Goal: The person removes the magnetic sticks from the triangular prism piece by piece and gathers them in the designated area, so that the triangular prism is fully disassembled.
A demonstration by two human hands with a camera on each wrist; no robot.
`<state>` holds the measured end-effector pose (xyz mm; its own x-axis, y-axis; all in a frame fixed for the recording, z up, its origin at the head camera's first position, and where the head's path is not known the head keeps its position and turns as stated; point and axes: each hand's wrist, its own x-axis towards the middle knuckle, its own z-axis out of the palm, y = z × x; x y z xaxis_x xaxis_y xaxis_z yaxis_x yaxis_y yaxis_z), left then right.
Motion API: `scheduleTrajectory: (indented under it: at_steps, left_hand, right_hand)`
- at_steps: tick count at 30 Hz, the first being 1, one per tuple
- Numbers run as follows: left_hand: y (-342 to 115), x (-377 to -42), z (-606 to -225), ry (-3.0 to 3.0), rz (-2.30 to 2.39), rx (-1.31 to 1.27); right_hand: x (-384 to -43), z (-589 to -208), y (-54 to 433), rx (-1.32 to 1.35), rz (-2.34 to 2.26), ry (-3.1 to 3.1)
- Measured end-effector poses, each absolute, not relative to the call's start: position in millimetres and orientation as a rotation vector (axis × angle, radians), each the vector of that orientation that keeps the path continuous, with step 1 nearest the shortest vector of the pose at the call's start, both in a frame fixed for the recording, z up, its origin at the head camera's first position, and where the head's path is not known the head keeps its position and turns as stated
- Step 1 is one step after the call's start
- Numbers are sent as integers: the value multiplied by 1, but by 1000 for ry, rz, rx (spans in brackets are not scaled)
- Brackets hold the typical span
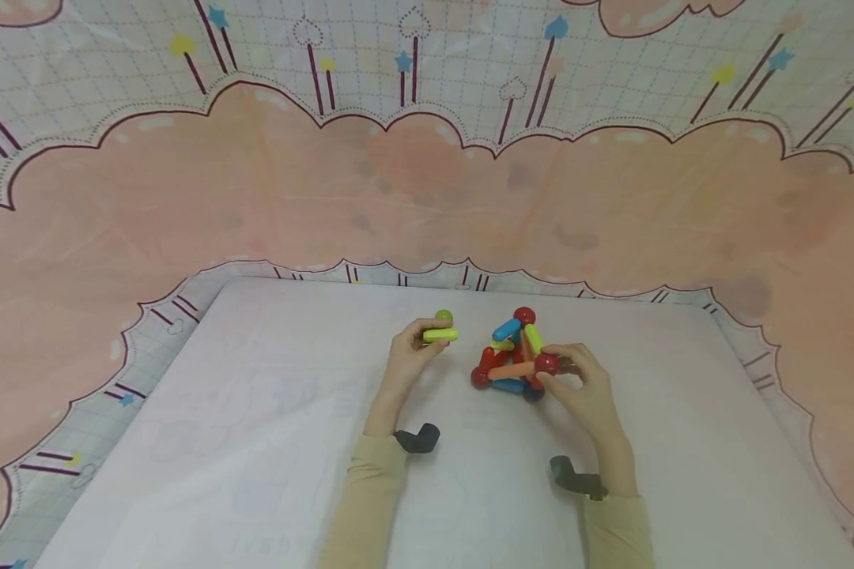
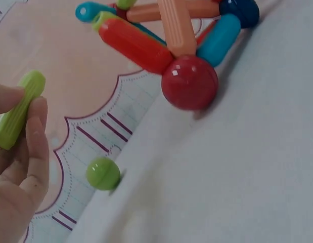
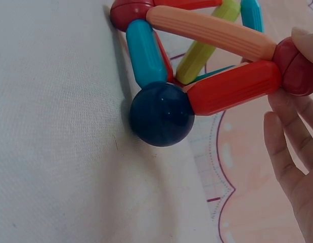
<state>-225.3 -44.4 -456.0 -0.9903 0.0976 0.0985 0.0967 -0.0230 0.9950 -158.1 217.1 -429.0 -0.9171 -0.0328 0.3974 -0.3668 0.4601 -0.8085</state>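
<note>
Between thumb and fingers, my left hand (image 1: 411,356) pinches a short yellow-green rod (image 2: 19,109). To its right on the table stands a framework of coloured rods and balls, with a long orange rod (image 1: 511,371), blue and red rods, a dark blue ball (image 3: 162,114) and a red ball (image 2: 189,82) at its low corners. My right hand (image 1: 582,386) grips another red ball (image 3: 296,67) at the framework's right corner, where the orange rod and a thick red rod (image 3: 234,87) meet it. One more red ball (image 1: 524,317) tops the framework.
A loose light green ball (image 2: 103,173) lies on the white tabletop (image 1: 256,411), just beyond my left hand. Behind the table's far edge hangs a patterned peach cloth (image 1: 398,197). Dark straps with small devices (image 1: 418,438) sit on both wrists.
</note>
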Motion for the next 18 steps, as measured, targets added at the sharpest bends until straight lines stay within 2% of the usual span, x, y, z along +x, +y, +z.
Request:
scheduleTrajectory:
  at_steps: [5, 9, 18]
  left_hand:
    - [-50, -232, -464, 2250, 2214, 98]
    - [-50, -237, -473, 2283, 2219, 39]
    - [-53, -247, -493, 2481, 2121, 86]
  right_hand:
    - [-154, -421, 214, 352, 1444, -2384]
    - [-159, -430, 218, 363, 1458, -2368]
    - [-171, -454, 228, 360, 1453, -2374]
